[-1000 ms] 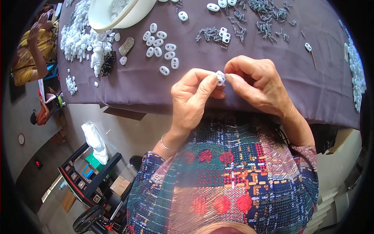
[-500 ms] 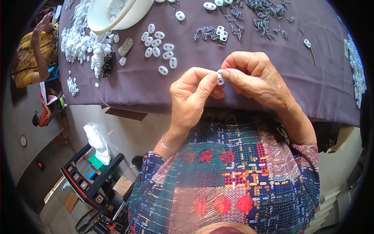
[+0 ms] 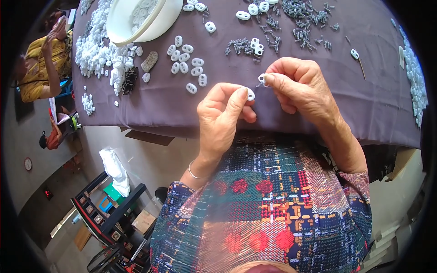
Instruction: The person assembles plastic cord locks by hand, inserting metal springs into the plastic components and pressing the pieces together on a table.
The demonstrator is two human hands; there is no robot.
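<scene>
My left hand pinches a white oval two-hole cord lock shell between thumb and fingers, just over the table's near edge. A little to its right and farther off, my right hand grips a small white holed cord lock insert. From the insert a tiny metal spring sticks out toward the left. Shell and insert are apart. Beyond my hands, several loose springs lie beside a small group of white holed pieces. Several oval shells are spread farther left.
A white bowl of small white parts stands at the far left, beside a big heap of white pieces. More springs lie at the back. A thin stick rests at right. Another person sits at the left.
My hands, together at one white piece before, have drawn apart. The right hand has lifted slightly away, and the insert with its spring now shows. The view has shifted slightly.
</scene>
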